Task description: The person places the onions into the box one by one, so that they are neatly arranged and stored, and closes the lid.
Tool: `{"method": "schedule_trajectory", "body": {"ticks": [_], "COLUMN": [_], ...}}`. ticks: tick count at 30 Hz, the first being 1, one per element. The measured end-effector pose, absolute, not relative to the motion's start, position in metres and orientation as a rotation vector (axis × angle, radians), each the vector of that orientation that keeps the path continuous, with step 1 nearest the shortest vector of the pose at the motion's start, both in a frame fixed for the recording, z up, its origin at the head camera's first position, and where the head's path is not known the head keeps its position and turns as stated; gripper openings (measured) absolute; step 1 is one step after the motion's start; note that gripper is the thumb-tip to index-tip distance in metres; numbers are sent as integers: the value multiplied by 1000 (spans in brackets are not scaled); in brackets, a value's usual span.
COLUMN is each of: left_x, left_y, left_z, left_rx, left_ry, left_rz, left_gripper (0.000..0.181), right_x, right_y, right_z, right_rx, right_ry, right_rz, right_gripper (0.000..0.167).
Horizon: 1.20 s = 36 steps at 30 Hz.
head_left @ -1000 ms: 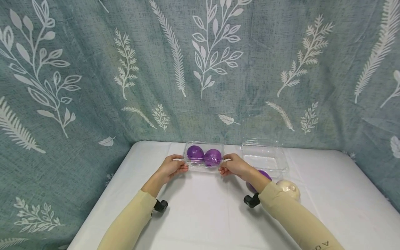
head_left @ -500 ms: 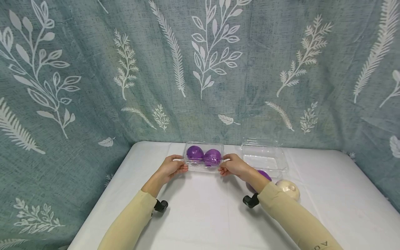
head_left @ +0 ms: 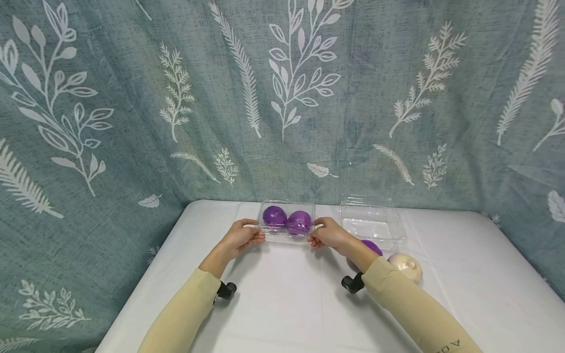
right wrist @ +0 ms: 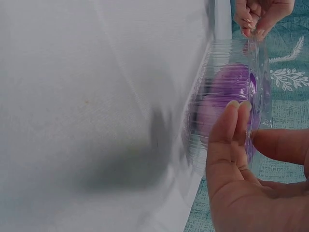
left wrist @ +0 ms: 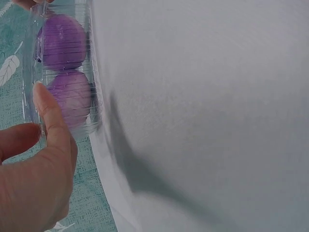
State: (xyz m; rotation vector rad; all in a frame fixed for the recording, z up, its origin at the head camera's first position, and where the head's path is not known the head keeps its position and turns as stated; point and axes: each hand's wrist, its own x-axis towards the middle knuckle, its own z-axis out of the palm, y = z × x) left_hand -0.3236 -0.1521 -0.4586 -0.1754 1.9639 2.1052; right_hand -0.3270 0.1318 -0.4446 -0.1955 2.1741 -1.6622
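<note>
A clear plastic clamshell box (head_left: 284,239) stands near the far edge of the table, its lid down over two round purple onion-like things (head_left: 274,216). At its left end my left hand (head_left: 240,238) pinches the rim between thumb and forefinger. My right hand (head_left: 330,234) pinches the rim at the right end. Both wrist views show the ribbed side wall and the fingertips on the rim (right wrist: 256,116). Partly hidden below my right forearm lies another purple one (head_left: 372,246), with a pale, onion-like one (head_left: 406,267) beside it.
A second clear clamshell box (head_left: 371,223) stands to the right with its lid raised toward the curtain. The white-covered table (head_left: 287,304) ends close to the patterned green curtain (head_left: 282,162) behind.
Hardly anything differs. The whole head view shifts slightly left, while both hands keep their hold on the clamshell box.
</note>
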Motion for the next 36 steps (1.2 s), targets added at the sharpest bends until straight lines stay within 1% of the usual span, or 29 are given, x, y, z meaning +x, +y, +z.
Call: {"method": "schedule_trajectory", "body": {"ticks": [9,15,18,26,36], "left_x": [-320,-321,-320,-312,-296], "left_y": [-153,-155,-159,-168,-169], "left_z": [-452,-455,-456,-445,-429], "left_rx": [-150,-126,-100,1,186], "left_ry": [2042,2129,2201,2469,2708], "left_rz": [1970,1855,1783,1560,1393], "left_gripper": [45,45,45,49,43], "right_x": [-325,-317,-312,-296,-272], "right_y": [134,137,141,153,181], "right_z": [-441,-433,-426,-410,-395], "right_rx": [-181,-221,-261,-429,-568], "right_ry": [2221,2343,2392,2464,2541], "right_rz": [-1596,-1452,-1377,-1252,-1152], "right_gripper": [59,67,68,62,54]}}
